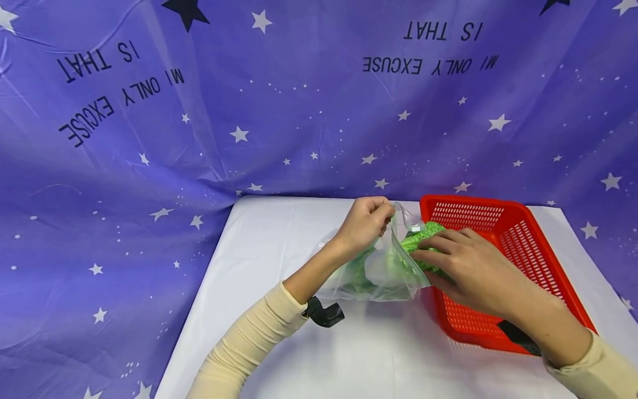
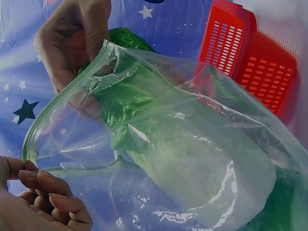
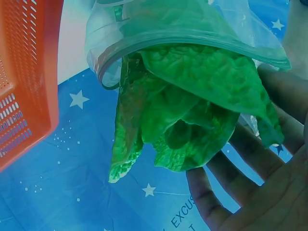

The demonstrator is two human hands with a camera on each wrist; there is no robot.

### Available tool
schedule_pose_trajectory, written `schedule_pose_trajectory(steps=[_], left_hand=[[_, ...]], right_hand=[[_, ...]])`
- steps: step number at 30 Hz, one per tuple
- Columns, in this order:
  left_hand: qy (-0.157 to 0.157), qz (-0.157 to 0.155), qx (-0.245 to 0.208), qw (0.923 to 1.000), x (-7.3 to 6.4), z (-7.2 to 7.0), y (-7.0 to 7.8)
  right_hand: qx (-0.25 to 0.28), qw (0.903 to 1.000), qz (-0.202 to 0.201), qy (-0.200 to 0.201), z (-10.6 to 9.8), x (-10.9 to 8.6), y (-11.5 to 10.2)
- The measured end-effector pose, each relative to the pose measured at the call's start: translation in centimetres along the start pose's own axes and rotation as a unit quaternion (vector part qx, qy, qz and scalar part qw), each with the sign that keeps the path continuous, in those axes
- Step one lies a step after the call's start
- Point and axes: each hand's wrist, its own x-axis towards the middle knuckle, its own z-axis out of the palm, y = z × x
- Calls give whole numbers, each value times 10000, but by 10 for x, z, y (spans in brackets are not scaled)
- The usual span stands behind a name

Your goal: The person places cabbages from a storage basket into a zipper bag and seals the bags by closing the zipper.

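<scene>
A clear zip bag is held up at its mouth over the table, left of the basket. My left hand pinches the bag's rim between thumb and index finger. A napa cabbage lies mostly inside, its white base deep in the bag and its green leafy end sticking out of the mouth. My right hand touches this leafy end, its fingers spread and mostly straight along the leaves. Deeper in the bag is another dark green thing, its kind unclear through the plastic.
A red perforated basket stands on the right of the white table, just beside the bag and under my right forearm. A purple cloth with stars hangs behind the table. Black straps sit at both wrists.
</scene>
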Motion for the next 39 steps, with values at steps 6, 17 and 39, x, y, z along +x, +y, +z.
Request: schedule_pose_trajectory(steps=[6, 17, 39], left_hand=[[6, -40, -78, 10000, 0, -1, 0], [-42, -45, -181, 9998, -1, -2, -1], [-41, -87, -341, 9994, 0, 0, -1]], right_hand=[[74, 9999, 29, 122, -4, -2, 0], [542, 9931, 387, 965, -10, -20, 19], [2696, 9388, 2143, -96, 52, -64, 71]])
